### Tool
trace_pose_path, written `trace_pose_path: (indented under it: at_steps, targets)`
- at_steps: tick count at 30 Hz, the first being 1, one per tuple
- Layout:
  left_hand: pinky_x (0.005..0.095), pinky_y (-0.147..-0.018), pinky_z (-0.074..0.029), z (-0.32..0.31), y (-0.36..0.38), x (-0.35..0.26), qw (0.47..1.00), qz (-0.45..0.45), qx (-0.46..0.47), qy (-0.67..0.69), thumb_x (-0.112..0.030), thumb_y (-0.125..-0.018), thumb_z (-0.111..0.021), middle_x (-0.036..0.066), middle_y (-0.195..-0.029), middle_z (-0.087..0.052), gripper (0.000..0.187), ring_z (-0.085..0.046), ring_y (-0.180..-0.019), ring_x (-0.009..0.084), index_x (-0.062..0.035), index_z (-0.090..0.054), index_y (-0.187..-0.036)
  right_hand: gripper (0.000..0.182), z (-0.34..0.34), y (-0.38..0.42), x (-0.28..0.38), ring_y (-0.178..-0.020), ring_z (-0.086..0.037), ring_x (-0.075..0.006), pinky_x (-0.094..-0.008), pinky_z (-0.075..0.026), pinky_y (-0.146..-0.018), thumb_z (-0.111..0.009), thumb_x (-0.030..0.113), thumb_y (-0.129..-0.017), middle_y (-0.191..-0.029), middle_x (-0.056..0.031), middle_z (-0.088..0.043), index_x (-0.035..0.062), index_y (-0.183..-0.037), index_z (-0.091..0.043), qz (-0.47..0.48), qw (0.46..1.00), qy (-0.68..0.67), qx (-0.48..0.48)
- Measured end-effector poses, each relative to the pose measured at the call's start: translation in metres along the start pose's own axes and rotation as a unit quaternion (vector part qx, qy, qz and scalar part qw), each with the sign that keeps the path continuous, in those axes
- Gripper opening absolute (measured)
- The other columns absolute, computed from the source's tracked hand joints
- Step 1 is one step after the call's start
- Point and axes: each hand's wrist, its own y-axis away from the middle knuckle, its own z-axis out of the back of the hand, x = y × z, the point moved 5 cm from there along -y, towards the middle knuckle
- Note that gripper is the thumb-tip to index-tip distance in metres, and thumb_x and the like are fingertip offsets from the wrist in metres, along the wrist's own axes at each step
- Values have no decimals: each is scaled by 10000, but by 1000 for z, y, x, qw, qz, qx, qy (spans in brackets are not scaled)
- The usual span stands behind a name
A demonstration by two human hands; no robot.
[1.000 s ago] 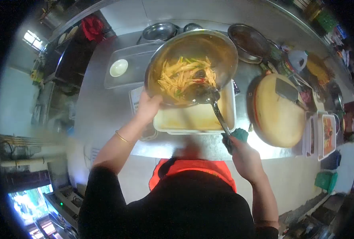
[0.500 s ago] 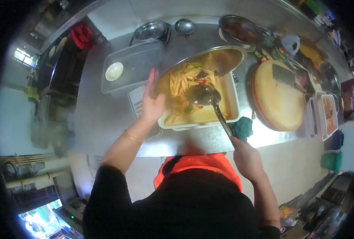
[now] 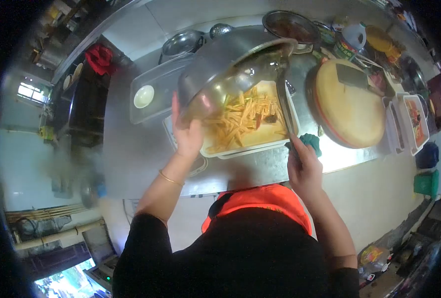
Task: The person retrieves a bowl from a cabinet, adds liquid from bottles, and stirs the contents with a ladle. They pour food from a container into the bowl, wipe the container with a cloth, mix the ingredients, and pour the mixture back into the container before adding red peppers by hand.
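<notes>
A large metal bowl point(image 3: 220, 62) is tipped steeply over a white rectangular tray point(image 3: 250, 149). My left hand point(image 3: 187, 134) grips the bowl at its lower left side, thumb and fingers on the metal. Yellowish strips of food point(image 3: 245, 117) with a few dark and red pieces lie in the tray. My right hand point(image 3: 305, 164) is closed around the handle of a ladle point(image 3: 285, 107), whose upper end reaches to the bowl's right rim. The ladle's head is hard to make out there. Beside my right hand lies a green cloth point(image 3: 311, 144).
A round cutting board point(image 3: 349, 109) with a cleaver point(image 3: 353, 76) stands to the right, near food trays point(image 3: 415, 121). At the back are a pan of reddish liquid point(image 3: 292, 30) and a metal bowl point(image 3: 182, 43). A small white bowl point(image 3: 144, 96) sits on a clear lid point(image 3: 157, 74).
The bowl is tipped further, with its outer side now showing. More food lies in the tray. The ladle has moved from over the food to the right, upright along the tray's right side.
</notes>
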Motion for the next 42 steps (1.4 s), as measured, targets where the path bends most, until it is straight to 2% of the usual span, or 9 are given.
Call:
trace_pose_path:
  at_steps: [5,11,16,25,28,31,35,37,42]
  targets:
    - [343,-1051,-344,2,2,-17,996,15,-65,60,-14,-779,-566,183,-1327,-487,557,-463,-1230,259,84,-428,-1310,552,-18,-7,-3,-652,-593,-341,-420,-494,-578,-579,-22,-788,-795,-139,-567,150,-1309,-521,15,999,-19,-24]
    - [319,-885,-464,15,-15,-68,994,-38,-72,71,39,-748,-535,128,-1081,-627,385,-598,-988,216,71,-564,-1130,539,5,30,-3,-620,-601,-329,-416,-512,-550,-585,10,-784,-793,-121,-577,188,-1292,-547,12,981,86,175]
    - [321,-839,-486,18,-15,-69,990,-102,-94,4,44,-740,-569,114,-1032,-649,360,-615,-936,199,60,-580,-1099,489,31,38,-6,-605,-602,-312,-406,-512,-533,-599,31,-781,-792,-98,-573,178,-1247,-581,15,982,84,171]
    - [364,-871,-500,21,-8,-47,981,53,-132,130,62,-797,-510,133,-1121,-605,352,-617,-970,237,70,-532,-1149,475,29,33,-30,-602,-593,-304,-408,-492,-513,-594,53,-798,-769,-90,-561,164,-1258,-561,32,976,69,203]
    - [454,-901,-519,14,4,-23,937,208,-169,223,66,-801,-484,154,-1175,-560,416,-604,-1027,306,59,-461,-1216,433,44,42,-48,-619,-610,-283,-369,-497,-546,-608,45,-797,-807,-118,-593,107,-1223,-563,-22,983,-6,183]
    - [456,-827,-549,-27,16,-26,845,383,-112,357,61,-822,-466,145,-1187,-528,405,-576,-1053,310,41,-425,-1224,395,62,33,-54,-629,-614,-242,-322,-500,-589,-608,15,-798,-854,-145,-615,73,-1186,-570,-49,982,-136,123]
    - [494,-788,-555,-142,52,-52,706,544,55,451,7,-842,-504,168,-1127,-578,335,-609,-998,329,26,-465,-1174,418,98,12,-76,-661,-618,-243,-317,-497,-595,-627,-19,-767,-857,-133,-613,75,-1171,-581,-31,993,-78,80]
    - [517,-774,-574,-215,79,-54,734,546,105,390,23,-827,-518,175,-1129,-577,409,-631,-980,354,19,-432,-1227,423,133,9,-102,-662,-618,-245,-315,-498,-598,-625,-40,-755,-886,-136,-614,77,-1160,-587,-48,998,2,41]
    - [398,-740,-595,-370,97,-116,644,627,216,381,23,-806,-536,161,-1153,-510,502,-614,-987,300,-73,-385,-1275,422,227,34,-209,-706,-631,-246,-316,-501,-603,-589,-77,-745,-931,-138,-610,75,-1139,-591,-164,977,128,38]
